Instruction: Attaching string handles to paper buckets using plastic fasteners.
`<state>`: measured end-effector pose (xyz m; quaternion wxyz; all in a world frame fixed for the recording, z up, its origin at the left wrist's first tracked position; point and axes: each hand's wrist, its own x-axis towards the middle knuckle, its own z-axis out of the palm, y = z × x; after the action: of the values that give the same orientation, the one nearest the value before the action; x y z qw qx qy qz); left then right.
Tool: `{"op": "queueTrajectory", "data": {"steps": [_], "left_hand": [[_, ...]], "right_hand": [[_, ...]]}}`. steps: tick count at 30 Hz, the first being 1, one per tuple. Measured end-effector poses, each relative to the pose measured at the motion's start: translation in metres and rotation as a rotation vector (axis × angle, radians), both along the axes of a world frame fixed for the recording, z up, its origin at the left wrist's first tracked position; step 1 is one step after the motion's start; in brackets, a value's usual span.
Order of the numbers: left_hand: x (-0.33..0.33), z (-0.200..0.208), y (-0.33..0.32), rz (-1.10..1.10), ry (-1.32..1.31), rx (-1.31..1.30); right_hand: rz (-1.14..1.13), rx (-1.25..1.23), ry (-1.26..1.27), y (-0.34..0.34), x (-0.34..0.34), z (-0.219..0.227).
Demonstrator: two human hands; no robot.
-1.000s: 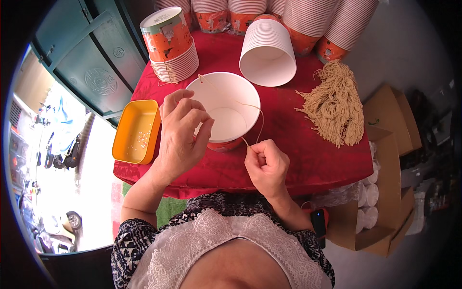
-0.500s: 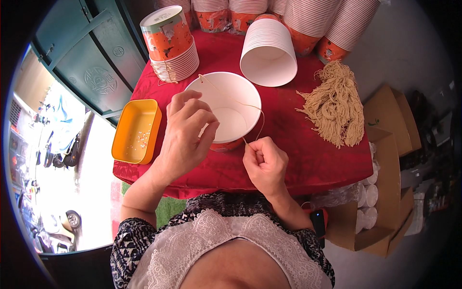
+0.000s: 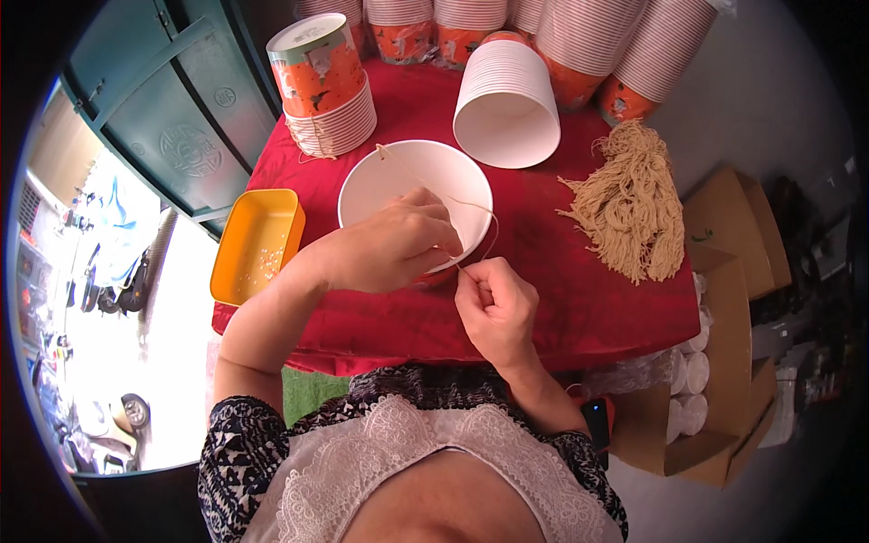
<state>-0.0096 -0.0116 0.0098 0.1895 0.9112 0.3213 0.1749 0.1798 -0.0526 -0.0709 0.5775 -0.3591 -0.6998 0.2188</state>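
A white-lined paper bucket (image 3: 362,181) with an orange outside stands mouth up near the middle of the table. A thin beige string (image 3: 472,203) runs from its far left rim across the mouth, then loops down outside the right rim. My right hand (image 3: 498,309) is closed in a pinch on the end of this string, just off the near right rim. Over the near part of the mouth, my left hand (image 3: 389,244) is closed, its fingertips bunched close to the string's end. What those fingertips hold, if anything, is too small to make out.
Left of the bucket sits a yellow tray (image 3: 233,237) with tiny pale beads. Upturned buckets (image 3: 319,77) with strings stand behind it. A nested stack (image 3: 507,100) lies mouth forward. A beige string bundle (image 3: 634,204) lies right; a cardboard box (image 3: 729,362) stands beside the table.
My left hand has moved right and nearer, from the bucket's left side to beside the right hand, and its fingers have closed. My right hand has barely moved and keeps its pinch.
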Motion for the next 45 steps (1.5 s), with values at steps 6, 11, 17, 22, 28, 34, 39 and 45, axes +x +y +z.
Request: {"op": "queueTrajectory", "data": {"steps": [6, 11, 17, 22, 28, 34, 39, 45], "left_hand": [[0.005, 0.005, 0.001, 0.074, -0.034, -0.129], [0.005, 0.009, -0.005, 0.158, -0.101, -0.148], [0.005, 0.009, -0.013, 0.266, -0.213, -0.195], [0.003, 0.009, -0.015, 0.289, -0.279, -0.339], [0.007, 0.001, -0.019, 0.266, -0.587, -0.582], [0.011, 0.002, -0.021, 0.257, -0.717, -0.719], [0.013, -0.001, -0.019, 0.307, -0.699, -0.674], [0.013, -0.013, -0.013, 0.229, -0.686, -0.385]], "right_hand": [[-0.005, 0.013, 0.011, 0.002, 0.001, -0.002], [0.029, -0.006, 0.029, 0.002, 0.001, 0.000], [0.027, 0.036, -0.056, 0.004, 0.002, 0.000], [0.030, 0.017, -0.061, 0.004, 0.000, 0.003], [0.028, 0.011, -0.062, 0.004, -0.001, 0.004], [0.040, 0.008, -0.066, 0.006, -0.002, 0.003], [0.063, -0.035, -0.023, 0.003, -0.002, 0.005], [0.062, -0.122, 0.080, 0.003, -0.002, 0.016]]}}
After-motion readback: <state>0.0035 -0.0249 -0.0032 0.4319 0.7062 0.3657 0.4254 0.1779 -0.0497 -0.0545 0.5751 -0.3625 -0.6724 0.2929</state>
